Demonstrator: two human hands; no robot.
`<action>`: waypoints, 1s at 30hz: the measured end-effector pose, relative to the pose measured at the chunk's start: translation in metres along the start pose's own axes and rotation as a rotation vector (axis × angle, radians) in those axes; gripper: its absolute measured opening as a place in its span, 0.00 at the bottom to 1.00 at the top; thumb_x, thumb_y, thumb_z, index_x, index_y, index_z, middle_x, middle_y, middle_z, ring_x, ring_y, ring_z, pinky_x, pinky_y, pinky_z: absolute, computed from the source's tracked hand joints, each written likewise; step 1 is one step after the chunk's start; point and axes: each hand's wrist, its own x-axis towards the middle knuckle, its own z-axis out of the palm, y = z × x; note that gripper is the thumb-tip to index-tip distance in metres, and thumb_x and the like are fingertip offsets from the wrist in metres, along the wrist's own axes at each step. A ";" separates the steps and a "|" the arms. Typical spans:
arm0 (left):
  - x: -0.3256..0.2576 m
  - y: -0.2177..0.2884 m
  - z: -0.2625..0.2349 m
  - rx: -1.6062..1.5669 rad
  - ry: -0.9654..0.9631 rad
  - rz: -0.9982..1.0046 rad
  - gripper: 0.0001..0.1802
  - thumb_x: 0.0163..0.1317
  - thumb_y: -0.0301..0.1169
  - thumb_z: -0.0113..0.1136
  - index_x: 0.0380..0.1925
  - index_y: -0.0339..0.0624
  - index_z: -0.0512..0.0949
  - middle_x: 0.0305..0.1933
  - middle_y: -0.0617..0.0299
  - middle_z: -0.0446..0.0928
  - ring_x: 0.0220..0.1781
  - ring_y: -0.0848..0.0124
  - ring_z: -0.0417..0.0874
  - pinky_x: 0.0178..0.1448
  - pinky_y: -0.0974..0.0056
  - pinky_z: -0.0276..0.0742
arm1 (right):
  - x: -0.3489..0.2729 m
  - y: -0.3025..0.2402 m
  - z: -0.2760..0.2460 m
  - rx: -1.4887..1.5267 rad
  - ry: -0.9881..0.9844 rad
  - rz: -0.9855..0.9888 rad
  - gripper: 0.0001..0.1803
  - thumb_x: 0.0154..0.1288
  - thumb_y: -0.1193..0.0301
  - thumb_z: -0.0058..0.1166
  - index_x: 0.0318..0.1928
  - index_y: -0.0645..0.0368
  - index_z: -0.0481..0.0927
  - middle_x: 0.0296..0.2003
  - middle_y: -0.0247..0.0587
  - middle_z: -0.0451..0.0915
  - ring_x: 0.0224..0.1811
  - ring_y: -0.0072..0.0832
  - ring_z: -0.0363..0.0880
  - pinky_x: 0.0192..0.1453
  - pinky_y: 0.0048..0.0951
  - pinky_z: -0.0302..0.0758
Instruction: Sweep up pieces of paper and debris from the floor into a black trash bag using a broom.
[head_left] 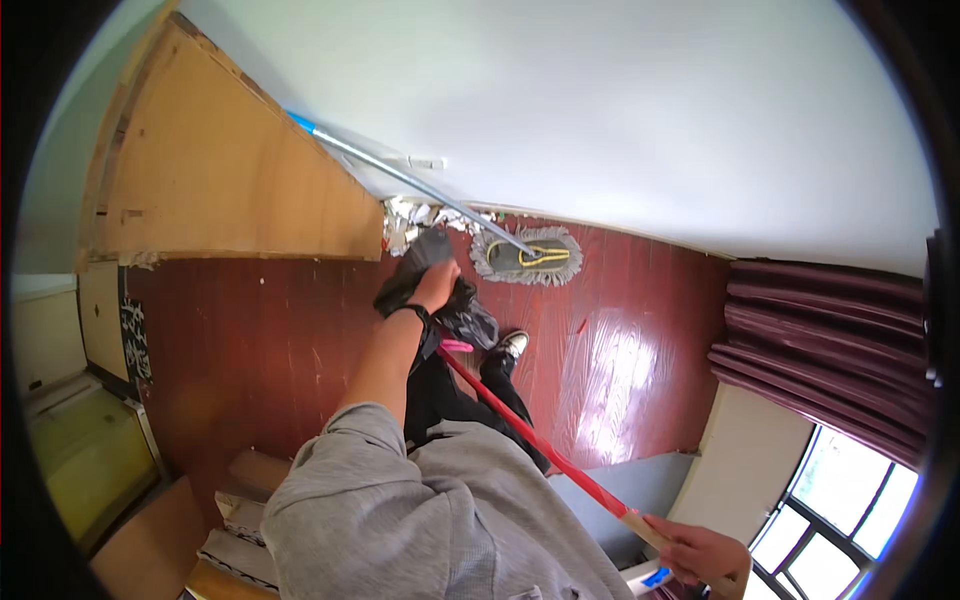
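Bent forward, I hold a crumpled black plastic bag (470, 318) low over the floor in my left hand (437, 286), fingers closed on it. A flat dark grey piece (431, 245) sticks out beyond that hand; whether it is part of the bag is unclear. My right hand (690, 550), at the lower right, is wrapped round the tan end of a long red stick (540, 447). The stick slants across my body to a pink piece (456, 346) near my legs; its far end is hidden. White scraps of debris (408, 218) lie just ahead of the bag, against the wall.
A grey fringed dust mop (500, 262) rests on the red-brown wood floor (270, 350), its metal handle leaning toward a wooden panel (240, 160). Purple curtains (820, 340) and a window (840, 500) are at right. Cardboard boxes (150, 545) stand at lower left.
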 end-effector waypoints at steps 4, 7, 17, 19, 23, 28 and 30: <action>0.033 0.005 -0.027 -0.155 0.323 0.072 0.07 0.61 0.29 0.47 0.30 0.37 0.72 0.32 0.48 0.73 0.39 0.50 0.74 0.44 0.53 0.70 | 0.044 -0.020 0.002 0.099 0.040 -0.019 0.29 0.69 0.68 0.36 0.69 0.57 0.48 0.24 0.36 0.69 0.14 0.19 0.65 0.19 0.19 0.66; 0.019 -0.010 -0.046 -0.225 0.299 0.003 0.05 0.58 0.28 0.50 0.30 0.38 0.73 0.31 0.50 0.75 0.38 0.53 0.76 0.42 0.56 0.71 | 0.071 -0.052 0.002 0.523 -0.054 -0.093 0.29 0.68 0.71 0.35 0.69 0.54 0.48 0.26 0.36 0.68 0.13 0.17 0.60 0.16 0.18 0.62; -0.183 -0.124 -0.058 -0.032 0.069 -0.838 0.20 0.56 0.41 0.49 0.37 0.33 0.76 0.38 0.42 0.78 0.44 0.50 0.79 0.46 0.54 0.74 | 0.074 -0.112 0.005 0.754 -0.033 -0.179 0.30 0.66 0.75 0.34 0.68 0.55 0.49 0.24 0.36 0.66 0.13 0.14 0.58 0.14 0.12 0.60; -0.233 -0.136 -0.048 -0.031 -0.003 -0.996 0.21 0.55 0.40 0.50 0.38 0.30 0.75 0.39 0.40 0.78 0.47 0.48 0.78 0.49 0.54 0.73 | 0.069 -0.113 0.001 0.699 -0.007 -0.183 0.29 0.66 0.75 0.35 0.67 0.57 0.50 0.23 0.35 0.66 0.13 0.13 0.59 0.14 0.13 0.61; -0.338 -0.148 -0.014 -0.559 0.154 -1.283 0.15 0.57 0.35 0.47 0.35 0.33 0.74 0.33 0.49 0.79 0.35 0.61 0.80 0.35 0.59 0.74 | 0.054 -0.112 -0.030 0.280 0.157 -0.194 0.28 0.64 0.76 0.37 0.65 0.61 0.56 0.23 0.35 0.68 0.13 0.13 0.61 0.14 0.13 0.60; -0.298 -0.036 -0.006 -0.617 0.241 -1.388 0.10 0.60 0.32 0.46 0.36 0.39 0.72 0.29 0.58 0.78 0.23 0.74 0.75 0.24 0.68 0.69 | 0.075 -0.091 -0.090 -0.103 0.289 -0.199 0.29 0.63 0.74 0.41 0.65 0.59 0.58 0.22 0.31 0.67 0.13 0.15 0.61 0.16 0.17 0.61; -0.294 -0.012 0.015 -0.747 0.381 -1.262 0.11 0.61 0.35 0.47 0.39 0.40 0.72 0.29 0.58 0.78 0.23 0.72 0.76 0.25 0.67 0.70 | 0.082 -0.078 -0.129 -0.108 0.223 -0.222 0.29 0.63 0.74 0.41 0.66 0.59 0.58 0.22 0.32 0.69 0.13 0.15 0.62 0.17 0.18 0.63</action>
